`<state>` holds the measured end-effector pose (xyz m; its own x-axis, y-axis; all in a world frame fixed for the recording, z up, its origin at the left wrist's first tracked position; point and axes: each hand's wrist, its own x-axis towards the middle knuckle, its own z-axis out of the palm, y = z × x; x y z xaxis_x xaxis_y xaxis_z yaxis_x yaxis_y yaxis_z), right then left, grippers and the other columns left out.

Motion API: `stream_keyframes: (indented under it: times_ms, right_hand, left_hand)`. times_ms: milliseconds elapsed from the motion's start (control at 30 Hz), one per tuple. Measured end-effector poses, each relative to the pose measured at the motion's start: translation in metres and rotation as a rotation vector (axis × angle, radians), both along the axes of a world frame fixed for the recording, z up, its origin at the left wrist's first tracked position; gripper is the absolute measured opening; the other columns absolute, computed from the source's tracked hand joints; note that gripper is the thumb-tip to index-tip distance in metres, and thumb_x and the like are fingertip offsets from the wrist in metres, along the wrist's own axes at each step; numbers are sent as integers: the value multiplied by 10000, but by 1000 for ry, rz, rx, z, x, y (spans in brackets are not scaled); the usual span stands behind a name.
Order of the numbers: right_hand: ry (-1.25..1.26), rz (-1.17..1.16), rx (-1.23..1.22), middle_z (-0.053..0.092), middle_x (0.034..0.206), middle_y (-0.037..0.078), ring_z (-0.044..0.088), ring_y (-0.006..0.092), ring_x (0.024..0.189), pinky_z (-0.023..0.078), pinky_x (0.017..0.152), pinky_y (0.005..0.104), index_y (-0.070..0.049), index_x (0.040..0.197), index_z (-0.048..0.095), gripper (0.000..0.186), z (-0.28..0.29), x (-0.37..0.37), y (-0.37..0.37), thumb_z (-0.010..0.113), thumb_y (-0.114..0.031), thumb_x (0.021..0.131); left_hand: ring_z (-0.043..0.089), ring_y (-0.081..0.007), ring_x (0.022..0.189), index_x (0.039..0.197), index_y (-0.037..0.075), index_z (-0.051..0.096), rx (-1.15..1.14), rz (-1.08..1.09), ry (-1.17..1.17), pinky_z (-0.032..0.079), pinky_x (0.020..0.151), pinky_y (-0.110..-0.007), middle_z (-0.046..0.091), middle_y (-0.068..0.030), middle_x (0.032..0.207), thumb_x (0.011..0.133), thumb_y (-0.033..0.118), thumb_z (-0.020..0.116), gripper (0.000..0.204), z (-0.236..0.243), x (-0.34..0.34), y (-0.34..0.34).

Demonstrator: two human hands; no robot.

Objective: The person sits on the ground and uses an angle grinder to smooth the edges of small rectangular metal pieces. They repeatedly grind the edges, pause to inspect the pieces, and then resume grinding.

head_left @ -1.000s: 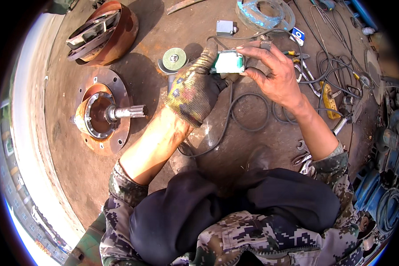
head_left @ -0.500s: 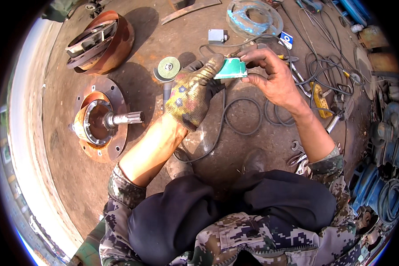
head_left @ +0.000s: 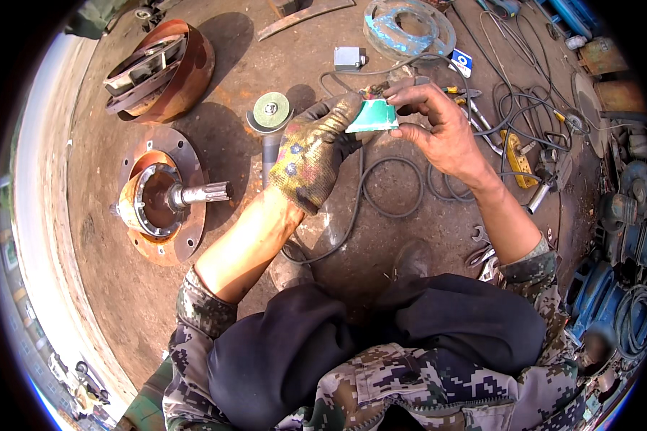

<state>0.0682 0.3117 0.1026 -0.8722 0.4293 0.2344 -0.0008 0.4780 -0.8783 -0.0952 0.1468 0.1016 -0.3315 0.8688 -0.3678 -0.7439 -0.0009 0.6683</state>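
A small green piece with pale edges, like a flattened packet or card (head_left: pixel 375 117), is held up before me at chest height. My left hand (head_left: pixel 310 152), in a stained yellowish knit glove with dark fingertips, grips its left end. At its right end, the bare fingers and thumb of my right hand (head_left: pixel 444 133) close on the upper and lower corners. What lies behind the piece is hidden. Just left of the glove, an angle grinder (head_left: pixel 272 113) stands with its pale disc facing up, its body partly covered by my left hand.
To the left lie a rusty flanged hub with a splined shaft (head_left: pixel 205 192) and a rusty drum (head_left: pixel 194 72). Beyond my hands are a grey box (head_left: pixel 348 58) and a blue-flecked ring (head_left: pixel 410 29). Cables, a yellow power strip (head_left: pixel 519 159) and wrenches (head_left: pixel 479 234) lie right.
Both hands keep hold of the green piece, which has tilted slightly and shifted a little left. The whole view has moved slightly; the things on the ground lie as before.
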Motion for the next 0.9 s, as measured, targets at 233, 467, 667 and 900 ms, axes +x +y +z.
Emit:
stream_keyframes:
  times_ms: [233,467,667,900]
  right_hand:
    - [23,12,-10,715,1237,36,667,222,1199,570,1003,386,-106,1227,698,435,-4,3,0,859,-213,837]
    - [17,13,71,718,1241,50,668,243,1202,556,1036,387,-102,1214,701,411,-2,5,1,853,-153,835]
    - [2,-4,32,710,1275,58,662,246,1229,558,1055,392,-94,1219,700,397,0,6,-3,827,-67,844]
    - [10,-10,-51,687,1305,72,656,234,1247,567,1046,371,-81,1245,683,372,-5,7,-5,789,-48,891]
  left_hand:
    - [703,-243,1135,1293,-3,664,6,-39,20,570,1016,-410,718,-120,1242,1058,291,667,377,1,-1,-3]
    - [677,-206,1112,1335,30,657,-17,-109,147,544,964,-368,705,-89,1246,1049,355,677,434,2,-3,-6]
    - [643,-163,1029,1354,24,649,-61,-127,214,515,878,-327,698,-60,1207,1039,403,688,495,12,0,-7]
    - [691,-189,1000,1352,9,647,-86,-104,132,556,869,-337,711,-90,1217,1044,384,682,486,11,1,-6]
